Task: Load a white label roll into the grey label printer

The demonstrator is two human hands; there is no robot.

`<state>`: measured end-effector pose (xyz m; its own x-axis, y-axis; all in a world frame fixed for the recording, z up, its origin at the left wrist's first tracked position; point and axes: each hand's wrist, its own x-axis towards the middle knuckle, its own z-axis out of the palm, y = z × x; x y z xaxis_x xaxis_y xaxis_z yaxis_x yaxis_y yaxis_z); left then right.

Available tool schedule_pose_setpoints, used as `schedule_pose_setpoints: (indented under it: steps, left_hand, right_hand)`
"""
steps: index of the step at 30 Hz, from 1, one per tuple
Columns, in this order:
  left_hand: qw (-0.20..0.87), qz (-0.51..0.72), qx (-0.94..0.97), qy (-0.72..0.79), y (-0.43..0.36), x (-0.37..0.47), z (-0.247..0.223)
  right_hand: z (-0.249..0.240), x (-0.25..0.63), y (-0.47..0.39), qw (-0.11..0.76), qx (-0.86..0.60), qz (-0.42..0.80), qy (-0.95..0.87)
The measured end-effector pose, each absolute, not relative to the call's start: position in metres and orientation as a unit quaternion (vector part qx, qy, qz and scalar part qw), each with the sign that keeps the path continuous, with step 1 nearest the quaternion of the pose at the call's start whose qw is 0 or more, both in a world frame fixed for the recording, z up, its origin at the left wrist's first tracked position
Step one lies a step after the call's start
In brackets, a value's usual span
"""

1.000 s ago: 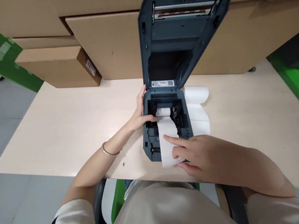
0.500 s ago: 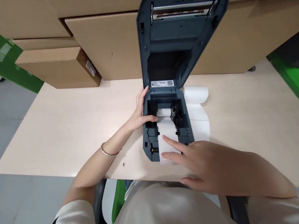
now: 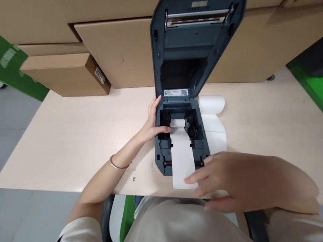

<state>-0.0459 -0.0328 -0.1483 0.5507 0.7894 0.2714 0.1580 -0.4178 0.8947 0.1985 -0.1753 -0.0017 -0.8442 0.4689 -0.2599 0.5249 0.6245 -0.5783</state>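
A dark blue-grey label printer (image 3: 160, 151) stands on the table with its lid (image 3: 196, 37) raised. Inside sits a small roll of white label paper (image 3: 177, 123) between black holders. From it a paper strip (image 3: 181, 153) runs forward over the printer's front edge. My left hand (image 3: 153, 122) grips the printer's left wall, fingers along the outside and thumb reaching in beside the roll. At the strip's front end is my right hand (image 3: 215, 182), fingers apart, index fingertip on or just over the paper. A second white paper roll (image 3: 211, 104) lies partly unrolled right of the printer.
Large cardboard boxes (image 3: 121, 56) form a wall behind the printer. A flatter carton (image 3: 60, 75) stands at the table's back left. The pale table's (image 3: 93, 123) front edge runs close to my body.
My right hand has drawn back toward me and down off the middle of the strip. The strip now lies flat and in full view past the front edge. My left hand stays put.
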Motion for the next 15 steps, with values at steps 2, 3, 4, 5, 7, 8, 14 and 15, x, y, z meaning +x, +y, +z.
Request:
schedule_pose_setpoints:
  steps: [2, 3, 4, 5, 7, 8, 14, 15]
  left_hand:
    - [0.439, 0.36, 0.762, 0.313, -0.033, -0.046, -0.148]
    - [0.437, 0.361, 0.762, 0.313, -0.033, -0.046, -0.148]
    - [0.435, 0.363, 0.762, 0.314, -0.033, -0.046, -0.149]
    - [0.434, 0.364, 0.762, 0.313, -0.033, -0.045, -0.149]
    - [0.434, 0.363, 0.763, 0.312, -0.032, -0.046, -0.15]
    - [0.434, 0.362, 0.764, 0.312, -0.032, -0.046, -0.151]
    - [0.371, 0.359, 0.803, 0.299, -0.035, -0.048, -0.14]
    - [0.34, 0.363, 0.816, 0.296, -0.038, -0.047, -0.133]
  right_hand:
    - [0.007, 0.205, -0.158, 0.052, 0.251, -0.436, 0.863]
    - [0.01, 0.209, -0.148, 0.044, 0.242, -0.476, 0.844]
    - [0.012, 0.215, -0.138, 0.029, 0.242, -0.505, 0.828]
    - [0.012, 0.221, -0.127, 0.006, 0.25, -0.527, 0.812]
    - [0.005, 0.236, -0.104, -0.087, 0.305, -0.538, 0.781]
    - [-0.003, 0.244, -0.093, -0.163, 0.349, -0.523, 0.761]
    - [-0.063, 0.274, -0.03, -0.525, 0.509, -0.334, 0.594]
    - [-0.069, 0.275, -0.025, -0.534, 0.517, -0.323, 0.586]
